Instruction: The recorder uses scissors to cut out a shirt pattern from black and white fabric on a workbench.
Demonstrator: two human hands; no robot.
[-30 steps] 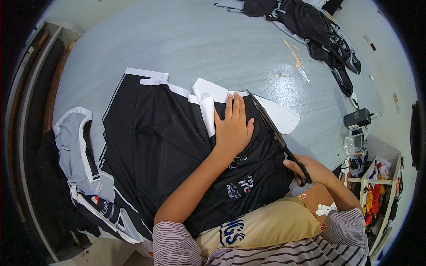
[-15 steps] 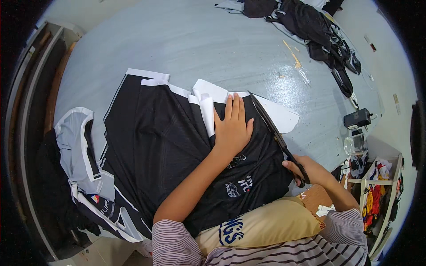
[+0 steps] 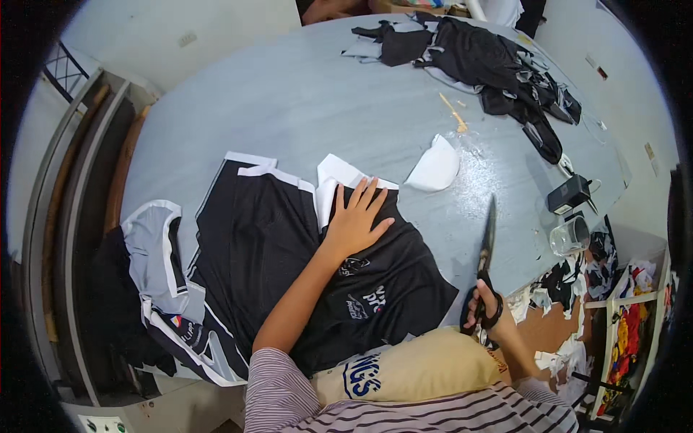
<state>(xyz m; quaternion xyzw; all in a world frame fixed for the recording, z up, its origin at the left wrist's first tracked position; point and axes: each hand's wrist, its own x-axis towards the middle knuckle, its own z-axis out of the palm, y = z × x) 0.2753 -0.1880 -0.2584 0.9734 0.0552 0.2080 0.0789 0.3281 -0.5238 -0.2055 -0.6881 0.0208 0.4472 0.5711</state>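
My left hand lies flat with spread fingers on a black jersey piece edged in white. Its fingertips reach the white strip along the piece's far edge. Large scissors are in my right hand, fingers through the handles, blades together and pointing away from me, apart from the cloth at its right. A loose white offcut rests on the table beyond the jersey. More black panels with white borders spread out to the left, and a grey and white garment piece lies at the far left.
The table is grey-blue. A heap of black cloth covers its far right. By the right edge are a black power adapter and a clear glass jar. Scraps litter the floor beside a shelf of coloured cloth.
The white offcut has come away from the jersey's edge and lies farther off. My right hand has drawn the scissors off the cloth to the right and closed the blades. My left hand stays on the jersey.
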